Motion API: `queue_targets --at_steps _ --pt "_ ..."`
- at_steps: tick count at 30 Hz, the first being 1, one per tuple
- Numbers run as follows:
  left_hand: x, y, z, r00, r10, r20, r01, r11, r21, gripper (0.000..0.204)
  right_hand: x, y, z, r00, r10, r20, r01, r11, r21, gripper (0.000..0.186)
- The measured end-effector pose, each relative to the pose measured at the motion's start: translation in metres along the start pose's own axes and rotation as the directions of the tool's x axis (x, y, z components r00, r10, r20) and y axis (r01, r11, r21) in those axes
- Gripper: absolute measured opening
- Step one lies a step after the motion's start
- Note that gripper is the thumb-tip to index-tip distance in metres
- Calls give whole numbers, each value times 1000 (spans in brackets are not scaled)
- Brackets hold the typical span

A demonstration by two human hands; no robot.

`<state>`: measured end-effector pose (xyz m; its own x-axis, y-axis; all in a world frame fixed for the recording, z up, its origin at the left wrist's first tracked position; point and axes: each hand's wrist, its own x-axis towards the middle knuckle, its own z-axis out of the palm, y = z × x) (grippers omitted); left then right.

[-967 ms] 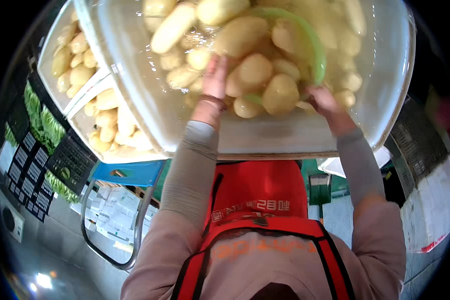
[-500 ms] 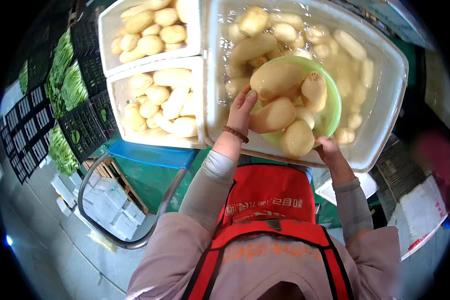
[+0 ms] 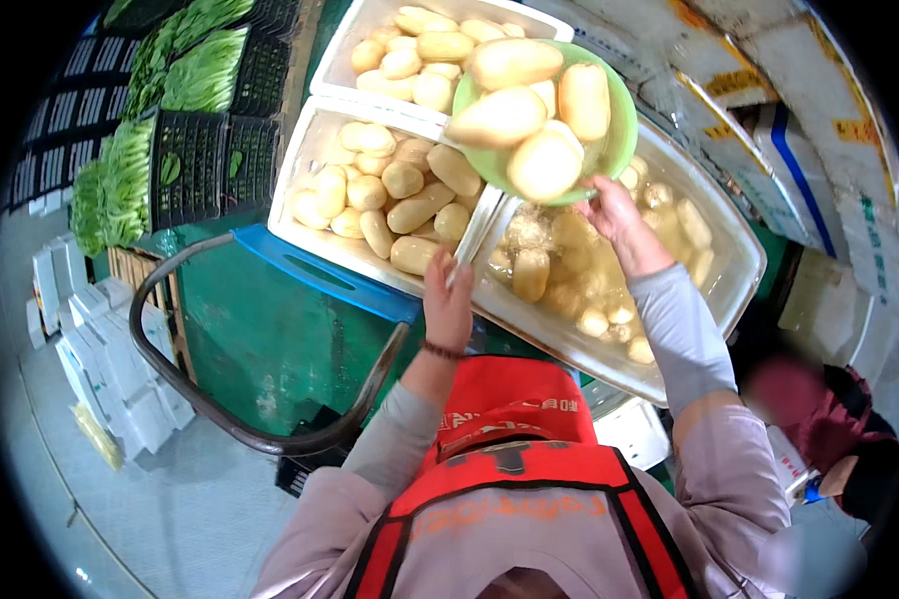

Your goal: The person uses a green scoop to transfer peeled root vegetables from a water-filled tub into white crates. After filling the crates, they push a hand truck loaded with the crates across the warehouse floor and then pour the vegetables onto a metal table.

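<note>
Head view: right hand (image 3: pixel 617 212) raised, fingers gripping green bowl (image 3: pixel 609 140); left hand (image 3: pixel 448 299) fingers around tub rim (image 3: pixel 474 235).

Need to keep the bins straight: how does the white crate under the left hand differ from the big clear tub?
The white crate is opaque and holds dry, pale yellow peeled tubers; the clear tub is see-through, larger, and its tubers sit in water. The left hand rests where they meet; the right hand lifts a green bowl above the clear tub. Both hold similar tubers.

Produce mkt: veg crates (image 3: pixel 220 130), potato tubs (image 3: pixel 315 170), cart (image 3: pixel 330 275).
</note>
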<state>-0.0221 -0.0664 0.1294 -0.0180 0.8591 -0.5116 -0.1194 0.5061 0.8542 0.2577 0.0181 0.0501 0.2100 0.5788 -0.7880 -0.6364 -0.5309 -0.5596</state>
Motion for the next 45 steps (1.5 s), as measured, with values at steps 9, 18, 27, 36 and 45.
queue_targets --at_steps 9,18,27,36,45 --pt "-120 -91 -162 909 -405 98 377 899 223 46 47 -76 134 956 -240 -169 135 871 -473 22" --pt "-186 -170 -326 781 -489 -389 561 822 93 44 106 -108 184 940 -174 -293 -131 610 -782 39" --pt "-186 -169 -367 688 -553 -470 585 806 -92 47 130 -163 253 906 -417 69 69 -16 -998 53" --pt "-157 -154 -341 770 -513 -380 530 845 -67 45 94 -144 308 742 -624 246 -6 -373 -928 47" --pt "-166 -157 -351 756 -527 -389 561 827 -30 43 116 -167 289 735 -548 400 313 -249 -916 47"
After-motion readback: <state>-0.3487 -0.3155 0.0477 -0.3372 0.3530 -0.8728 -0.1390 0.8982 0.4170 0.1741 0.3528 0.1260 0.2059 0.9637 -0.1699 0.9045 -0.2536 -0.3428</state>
